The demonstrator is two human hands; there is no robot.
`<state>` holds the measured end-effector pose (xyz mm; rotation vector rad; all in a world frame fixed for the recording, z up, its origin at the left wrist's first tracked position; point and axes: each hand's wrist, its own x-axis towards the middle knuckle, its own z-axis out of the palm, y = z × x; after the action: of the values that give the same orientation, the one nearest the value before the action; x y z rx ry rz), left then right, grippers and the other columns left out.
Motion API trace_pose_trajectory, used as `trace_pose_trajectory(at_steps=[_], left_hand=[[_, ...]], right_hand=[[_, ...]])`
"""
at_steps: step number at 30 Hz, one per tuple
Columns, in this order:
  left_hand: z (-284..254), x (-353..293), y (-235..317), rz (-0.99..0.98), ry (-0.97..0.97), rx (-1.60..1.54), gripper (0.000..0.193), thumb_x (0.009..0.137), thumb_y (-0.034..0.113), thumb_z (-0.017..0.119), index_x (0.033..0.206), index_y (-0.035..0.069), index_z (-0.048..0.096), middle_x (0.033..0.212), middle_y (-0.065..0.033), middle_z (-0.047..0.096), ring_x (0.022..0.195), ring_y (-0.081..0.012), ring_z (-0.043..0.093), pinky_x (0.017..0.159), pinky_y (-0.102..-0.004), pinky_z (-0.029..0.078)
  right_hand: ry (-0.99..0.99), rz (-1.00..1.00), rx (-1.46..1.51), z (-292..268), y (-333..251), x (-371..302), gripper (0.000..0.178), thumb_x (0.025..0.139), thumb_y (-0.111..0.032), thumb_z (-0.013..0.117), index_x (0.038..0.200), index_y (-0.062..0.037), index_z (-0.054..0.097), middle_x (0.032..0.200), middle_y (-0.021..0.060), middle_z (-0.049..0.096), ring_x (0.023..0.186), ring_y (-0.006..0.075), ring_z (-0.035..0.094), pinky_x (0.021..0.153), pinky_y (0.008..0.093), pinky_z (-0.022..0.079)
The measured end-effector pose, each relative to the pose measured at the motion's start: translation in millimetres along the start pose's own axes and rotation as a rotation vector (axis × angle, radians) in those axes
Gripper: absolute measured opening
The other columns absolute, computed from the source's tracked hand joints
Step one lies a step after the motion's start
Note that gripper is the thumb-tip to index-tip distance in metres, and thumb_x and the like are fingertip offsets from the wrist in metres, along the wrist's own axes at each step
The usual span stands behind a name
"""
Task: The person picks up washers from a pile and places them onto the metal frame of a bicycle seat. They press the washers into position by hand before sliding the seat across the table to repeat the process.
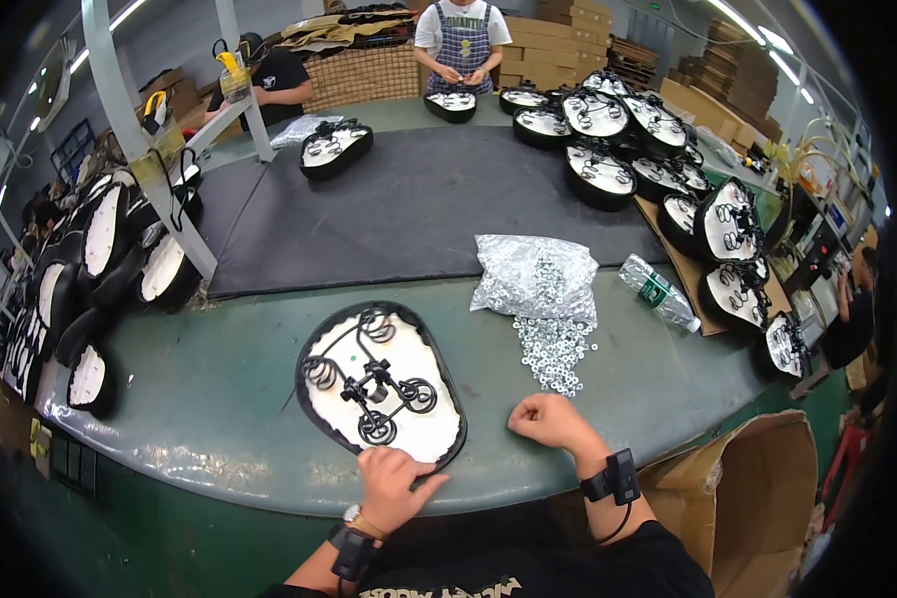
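Black shirt spans the lower edge. The left hand touches the near rim of the seat, thumb apart (whether it grips, I cannot tell); the right hand curls its fingers together near loose nuts. White side up, the seat lies on the green table, nearer than a dark mat. Beyond stand a co-worker and stacked cartons.

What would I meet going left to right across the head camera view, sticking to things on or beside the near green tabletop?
Pile of black-rimmed pads, pad with black wire coils, clear bag of small metal parts, clear bottle, rightmost pad.
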<state>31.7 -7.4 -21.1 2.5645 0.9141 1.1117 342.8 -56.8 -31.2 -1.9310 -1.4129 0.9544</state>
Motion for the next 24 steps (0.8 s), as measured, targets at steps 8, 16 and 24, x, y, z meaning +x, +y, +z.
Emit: trace_pose_trajectory(at_steps=[8, 16, 24], left_hand=[[-48.5, 17.2, -45.8, 0.139, -0.219, -0.125, 0.032, 0.070, 0.036, 0.091, 0.074, 0.016, 0.067, 0.077, 0.0014, 0.057, 0.086, -0.0215, 0.057, 0.089, -0.0384, 0.038], [-7.1, 1.9, -16.4, -0.052, 0.114, -0.036, 0.023, 0.074, 0.025, 0.088, 0.087, 0.012, 0.074, 0.086, -0.0025, 0.060, 0.090, -0.0271, 0.060, 0.101, -0.0518, 0.047], [2.6, 13.9, -9.0, -0.066, 0.147, -0.136, 0.020, 0.080, 0.016, 0.083, 0.097, 0.011, 0.074, 0.086, -0.0039, 0.061, 0.088, -0.0284, 0.059, 0.100, -0.0500, 0.047]], right_hand=[[0.331, -0.304, -0.280, 23.6, -9.7, -12.9, 0.011, 0.086, -0.023, 0.077, 0.092, -0.0146, 0.080, 0.086, 0.0051, 0.068, 0.073, 0.0292, 0.068, 0.066, 0.0421, 0.055], [0.421, -0.394, -0.141, 34.7, -49.3, -14.0, 0.009, 0.084, -0.012, 0.079, 0.093, -0.0087, 0.078, 0.087, 0.0056, 0.070, 0.070, 0.0209, 0.071, 0.063, 0.0324, 0.057], [0.176, -0.519, 0.184, 76.7, -128.8, -0.6, 0.013, 0.087, -0.008, 0.079, 0.097, 0.0003, 0.075, 0.088, 0.0050, 0.072, 0.070, 0.0111, 0.069, 0.064, 0.0245, 0.056]])
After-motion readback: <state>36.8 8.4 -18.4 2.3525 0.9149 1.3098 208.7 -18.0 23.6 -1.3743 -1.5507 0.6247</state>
